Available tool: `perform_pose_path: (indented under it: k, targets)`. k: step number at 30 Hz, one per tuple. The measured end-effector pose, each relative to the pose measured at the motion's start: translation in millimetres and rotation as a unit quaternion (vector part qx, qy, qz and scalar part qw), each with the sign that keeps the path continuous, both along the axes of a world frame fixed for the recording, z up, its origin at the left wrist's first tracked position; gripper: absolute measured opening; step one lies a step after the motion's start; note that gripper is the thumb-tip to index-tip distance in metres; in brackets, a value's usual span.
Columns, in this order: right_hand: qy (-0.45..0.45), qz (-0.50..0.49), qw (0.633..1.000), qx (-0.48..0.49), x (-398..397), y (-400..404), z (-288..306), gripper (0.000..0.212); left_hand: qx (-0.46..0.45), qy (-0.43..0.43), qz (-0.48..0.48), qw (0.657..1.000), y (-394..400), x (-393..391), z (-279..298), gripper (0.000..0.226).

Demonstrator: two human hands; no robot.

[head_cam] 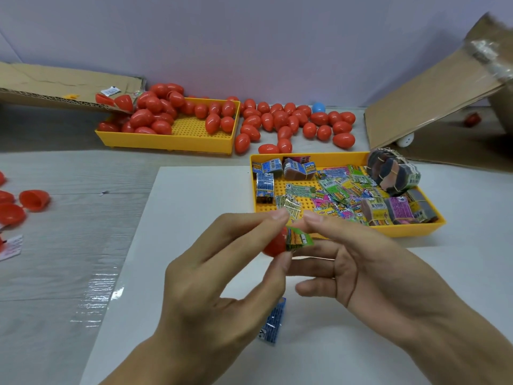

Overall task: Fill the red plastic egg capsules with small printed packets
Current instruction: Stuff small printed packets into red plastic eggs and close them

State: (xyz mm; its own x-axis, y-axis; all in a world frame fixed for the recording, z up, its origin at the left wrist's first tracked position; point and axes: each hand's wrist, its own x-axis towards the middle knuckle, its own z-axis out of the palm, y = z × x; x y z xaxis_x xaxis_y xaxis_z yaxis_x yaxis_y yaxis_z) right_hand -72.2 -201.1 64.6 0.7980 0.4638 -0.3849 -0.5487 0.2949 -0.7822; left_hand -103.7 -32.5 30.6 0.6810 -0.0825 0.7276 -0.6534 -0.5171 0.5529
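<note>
My left hand pinches a red egg capsule half between thumb and fingers above the white sheet. A green printed packet sits at the capsule's mouth, pinched by my right hand with thumb and forefinger. A blue packet lies on the white sheet below my hands. A yellow tray just beyond my hands holds several loose and banded printed packets.
A second yellow tray at the back holds several closed red eggs; more eggs and one blue egg lie beside it. Open red halves sit at the left edge. Cardboard pieces lean at back right and back left.
</note>
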Motion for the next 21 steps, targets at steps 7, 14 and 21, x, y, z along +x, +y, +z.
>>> perform_pose_path:
  k: [7,14,21]
  targets:
    - [0.023,0.003,1.000,0.010,-0.8,0.2,-4.4,0.018,0.018,0.016,0.000,1.000,-1.4,-3.5,-1.1,0.032]
    - [0.074,-0.022,0.997,0.029,-2.3,2.1,-5.6,0.032,-0.010,0.015,-0.020,1.000,-4.5,0.9,-9.4,0.032]
    - [0.079,-0.035,0.996,0.025,-4.3,4.0,-5.4,0.027,-0.057,0.058,-0.059,0.995,-2.3,3.5,-12.0,0.039]
